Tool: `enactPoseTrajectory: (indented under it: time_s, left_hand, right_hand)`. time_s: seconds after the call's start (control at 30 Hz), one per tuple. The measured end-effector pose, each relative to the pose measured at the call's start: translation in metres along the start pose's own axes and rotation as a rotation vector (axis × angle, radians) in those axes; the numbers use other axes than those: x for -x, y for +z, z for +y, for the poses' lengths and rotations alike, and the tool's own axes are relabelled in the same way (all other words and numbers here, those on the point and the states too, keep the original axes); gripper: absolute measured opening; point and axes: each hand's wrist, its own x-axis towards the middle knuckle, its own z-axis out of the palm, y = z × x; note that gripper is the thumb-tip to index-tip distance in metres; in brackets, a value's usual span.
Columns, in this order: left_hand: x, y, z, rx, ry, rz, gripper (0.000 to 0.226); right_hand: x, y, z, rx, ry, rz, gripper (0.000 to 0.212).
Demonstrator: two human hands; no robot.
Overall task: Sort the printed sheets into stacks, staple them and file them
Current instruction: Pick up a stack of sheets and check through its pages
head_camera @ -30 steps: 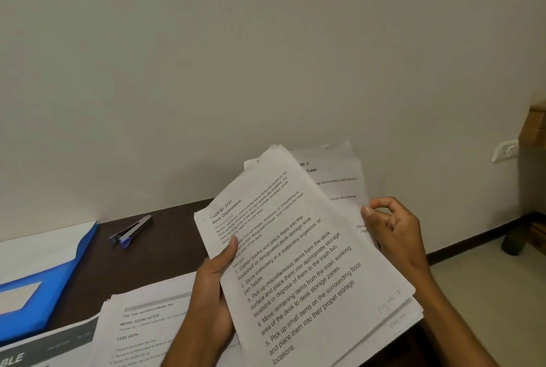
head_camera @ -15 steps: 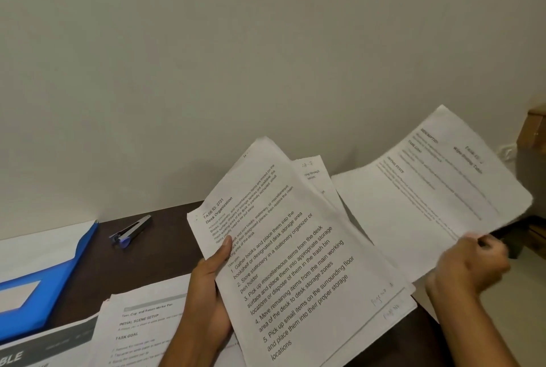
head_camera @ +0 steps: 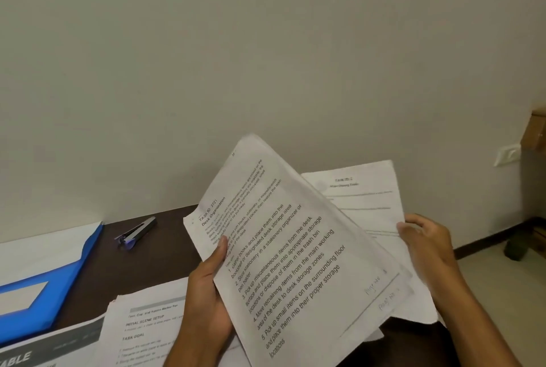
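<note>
- Left hand (head_camera: 208,287) grips the sheaf of printed sheets (head_camera: 283,251), thumb across the top page, holding it tilted above the surface (head_camera: 165,227).
- Right hand (head_camera: 425,244) fingers curl round the edge of a single sheet (head_camera: 363,198) tucked behind the sheaf.
- Sorted pages (head_camera: 141,325) lie below; sorting looks only partly done.
- Stapler (head_camera: 136,232) and blue folder (head_camera: 50,278) lie unused: stapling and filing remain.

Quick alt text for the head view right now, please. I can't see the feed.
The left hand grips a sheaf of printed sheets over a dark desk, while the right hand holds another sheet behind it. A stapler, blue folder and more papers lie at left.
</note>
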Motion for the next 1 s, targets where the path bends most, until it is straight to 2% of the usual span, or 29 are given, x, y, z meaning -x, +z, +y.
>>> enactPoseTrajectory:
  time_s: [0.27,0.6,1.0]
  left_hand:
    - [-0.002,-0.003,0.001,-0.046,0.019,0.020,0.036]
    - [-0.008,-0.008,-0.002,-0.128,0.042,0.058,0.034]
    - [-0.012,-0.009,-0.006,-0.217,0.087,0.070,0.034]
  right_hand:
    - [-0.001,0.002,-0.001,-0.112,0.109,-0.317,0.020]
    - [0.026,0.000,-0.024,-0.354,0.098,-0.462,0.027]
    - [0.037,0.012,-0.031,-0.184,0.031,-0.626,0.029]
